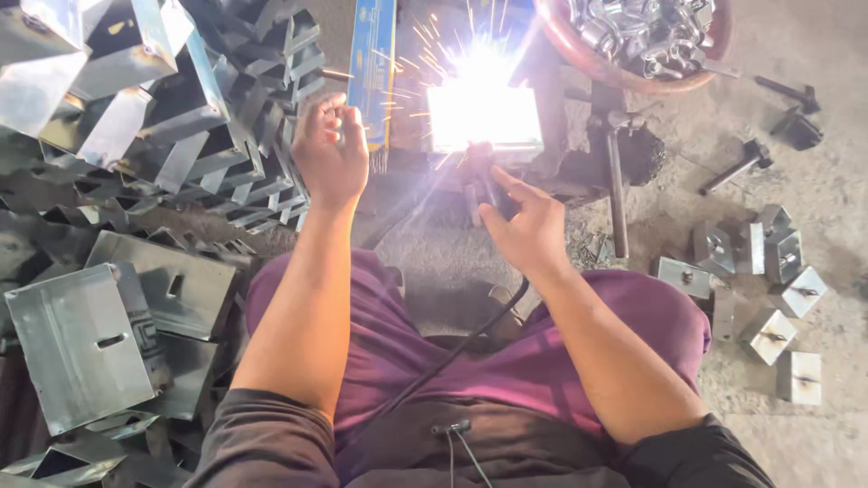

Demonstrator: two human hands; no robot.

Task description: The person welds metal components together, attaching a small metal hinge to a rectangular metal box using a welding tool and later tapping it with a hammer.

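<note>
Risk, judged from this view: both hands are bare and close to a live arc (pixel 484 86) — sparks fly out to the left and far side, so burns to skin and to the purple trousers (pixel 542 361) are likely, and glare exposure is high. A black cable (pixel 470 339) runs across the lap to the right hand; a snag on the knee could jerk the electrode off the joint. Stacked sheet-metal brackets (pixel 181 136) at left have raw edges beside the left forearm — cut hazard if the arm drifts. Right hand (pixel 524 226): fingers partly curled, thumb and forefinger extended toward the arc, apparently gripping the welding holder (pixel 479 181); glare hides the tip, so exact grip can't be confirmed. Left hand (pixel 330 149): raised, fingers curled nearly closed, approx. beside a blue box (pixel 375 63); can't tell if it pinches anything. Workpiece (pixel 484 117), a bright metal plate, sits far centre on the floor, washed out by light. Finished small blocks (pixel 768 280) lie at right; a bowl of metal fittings (pixel 633 36) far right.
</note>
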